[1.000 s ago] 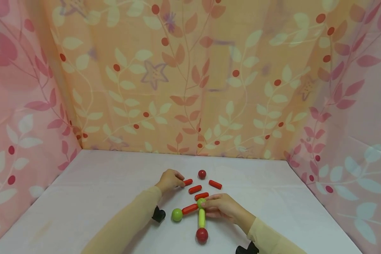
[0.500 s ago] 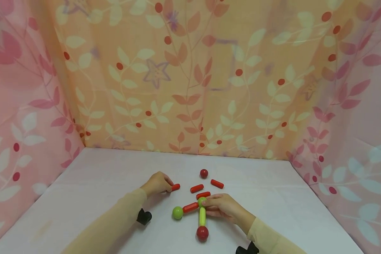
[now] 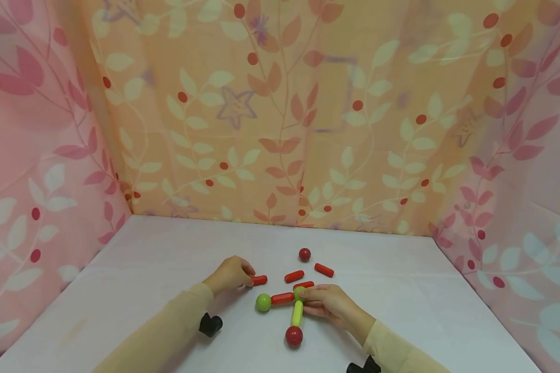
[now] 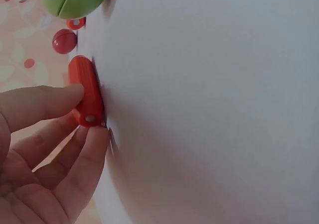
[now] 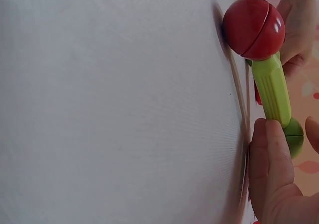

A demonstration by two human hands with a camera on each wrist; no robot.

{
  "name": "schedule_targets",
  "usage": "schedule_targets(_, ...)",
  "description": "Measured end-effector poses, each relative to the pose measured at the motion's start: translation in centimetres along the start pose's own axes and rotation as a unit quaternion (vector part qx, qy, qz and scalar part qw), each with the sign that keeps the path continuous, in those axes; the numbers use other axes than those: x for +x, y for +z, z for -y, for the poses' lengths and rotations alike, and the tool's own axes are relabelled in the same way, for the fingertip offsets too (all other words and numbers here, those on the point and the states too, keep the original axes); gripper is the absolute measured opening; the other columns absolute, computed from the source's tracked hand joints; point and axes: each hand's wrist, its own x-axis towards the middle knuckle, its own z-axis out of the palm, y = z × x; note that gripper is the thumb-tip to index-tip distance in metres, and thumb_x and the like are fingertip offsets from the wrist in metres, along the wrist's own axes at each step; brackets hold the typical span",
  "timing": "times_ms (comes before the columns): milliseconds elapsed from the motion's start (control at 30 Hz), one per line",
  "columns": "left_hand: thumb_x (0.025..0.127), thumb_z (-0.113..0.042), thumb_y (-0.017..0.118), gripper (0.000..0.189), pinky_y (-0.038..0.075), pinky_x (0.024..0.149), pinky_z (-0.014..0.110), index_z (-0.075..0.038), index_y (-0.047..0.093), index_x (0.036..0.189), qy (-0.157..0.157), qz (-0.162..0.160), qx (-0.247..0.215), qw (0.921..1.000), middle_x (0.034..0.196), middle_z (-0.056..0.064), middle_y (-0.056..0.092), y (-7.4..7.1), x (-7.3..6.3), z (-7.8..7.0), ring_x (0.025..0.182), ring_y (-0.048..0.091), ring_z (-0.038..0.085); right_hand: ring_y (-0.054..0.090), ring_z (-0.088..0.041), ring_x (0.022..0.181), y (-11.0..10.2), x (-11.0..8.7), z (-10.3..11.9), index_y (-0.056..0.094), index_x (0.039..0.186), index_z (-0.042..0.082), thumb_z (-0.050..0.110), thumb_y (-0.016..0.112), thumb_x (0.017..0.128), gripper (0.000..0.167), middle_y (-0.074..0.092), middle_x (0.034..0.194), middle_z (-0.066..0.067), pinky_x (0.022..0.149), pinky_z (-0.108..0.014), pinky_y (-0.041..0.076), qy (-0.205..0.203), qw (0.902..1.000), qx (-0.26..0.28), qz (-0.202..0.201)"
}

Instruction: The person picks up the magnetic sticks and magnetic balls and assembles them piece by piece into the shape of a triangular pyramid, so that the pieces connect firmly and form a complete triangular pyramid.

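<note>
My left hand [image 3: 231, 273] pinches a red magnetic rod [image 4: 85, 92] between thumb and fingers, close over the white table. A silver dot shows in the rod's near end. My right hand [image 3: 329, 302] holds the green ball [image 3: 299, 293] at the corner of a joined piece. From that ball a red rod [image 3: 282, 298] runs left to a second green ball [image 3: 263, 302]. A yellow-green rod [image 5: 271, 89] runs from it toward me and ends in a red ball [image 5: 253, 27]. In the right wrist view, fingertips lie along the yellow-green rod's end.
Just behind the held green ball lies a loose red rod [image 3: 304, 284]. Two more red rods, one left [image 3: 294, 276] and one right [image 3: 324, 270], lie farther back, with a single red ball [image 3: 305, 254] behind them. Patterned cloth [image 3: 280, 129] walls the white table [image 3: 177, 238] at the back and sides.
My left hand has drawn its red rod leftward, away from the loose rods. The joined piece has turned slightly in my right hand, its left green ball swinging away from me.
</note>
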Motion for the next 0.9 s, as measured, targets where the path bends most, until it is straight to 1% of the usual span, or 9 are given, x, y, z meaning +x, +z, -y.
schedule_targets(133,0.079,-0.006,0.079,0.015,0.051,0.069,0.026,-0.006,0.075,0.093,-0.004,-0.004,-0.002,1.0000,0.088,0.004,0.068,0.4,0.2,-0.4,0.079,0.058,0.019,0.074,-0.018,0.088,0.1,0.0,0.1,0.066,0.117,-0.004,0.022,0.077,0.088,0.041,0.076,0.101,-0.009,0.079,-0.031,0.061,-0.001,1.0000,0.003,-0.003)
schedule_targets(233,0.077,-0.009,0.082,0.016,0.049,0.069,0.027,-0.006,0.074,0.091,0.004,-0.010,0.004,0.9999,0.086,0.003,0.068,0.7,0.3,-0.7,0.080,0.057,0.018,0.073,-0.018,0.088,0.1,0.0,0.1,0.065,0.118,-0.005,0.021,0.076,0.088,0.041,0.076,0.101,-0.009,0.079,-0.031,0.061,0.000,1.0000,0.005,-0.004)
schedule_targets(400,0.076,-0.005,0.082,0.012,0.047,0.064,0.024,-0.007,0.075,0.086,0.025,-0.008,0.015,0.9996,0.084,0.002,0.068,1.2,0.2,-0.8,0.076,0.057,0.016,0.073,-0.017,0.087,0.0,0.0,0.0,0.064,0.118,-0.005,0.022,0.076,0.088,0.042,0.076,0.101,-0.009,0.078,-0.030,0.061,0.003,0.9998,0.009,-0.016)
schedule_targets(533,0.077,-0.005,0.082,0.010,0.048,0.060,0.022,-0.006,0.076,0.085,0.014,-0.007,0.008,0.9998,0.084,0.003,0.067,1.1,-0.1,-0.5,0.072,0.056,0.014,0.072,-0.017,0.087,-0.2,0.1,-0.1,0.064,0.118,-0.005,0.023,0.076,0.088,0.043,0.076,0.101,-0.009,0.080,-0.032,0.061,0.002,0.9997,0.013,-0.022)
schedule_targets(667,0.076,-0.009,0.082,0.009,0.047,0.058,0.021,-0.005,0.077,0.083,0.000,-0.020,-0.004,0.9998,0.078,0.002,0.068,0.4,-1.0,0.3,0.068,0.056,0.013,0.072,-0.017,0.089,-0.3,0.1,-0.2,0.063,0.120,-0.006,0.021,0.075,0.089,0.042,0.076,0.101,-0.008,0.081,-0.032,0.060,-0.002,0.9997,0.023,-0.010)
schedule_targets(800,0.075,-0.012,0.082,0.011,0.046,0.060,0.022,-0.006,0.078,0.082,-0.014,-0.026,-0.020,0.9994,0.074,0.002,0.069,-0.4,-2.3,0.9,0.068,0.058,0.014,0.072,-0.017,0.089,-0.3,0.0,-0.3,0.061,0.119,-0.007,0.020,0.075,0.089,0.043,0.075,0.099,-0.008,0.082,-0.033,0.060,0.001,0.9994,0.031,-0.012)
schedule_targets(900,0.076,-0.011,0.081,0.012,0.050,0.062,0.023,-0.004,0.077,0.086,-0.029,-0.030,-0.046,0.9981,0.079,0.003,0.069,-0.8,-3.3,1.2,0.071,0.059,0.014,0.072,-0.017,0.089,-0.1,-0.1,-0.3,0.060,0.117,-0.007,0.020,0.075,0.089,0.043,0.075,0.098,-0.008,0.082,-0.033,0.060,0.001,0.9993,0.036,-0.013)
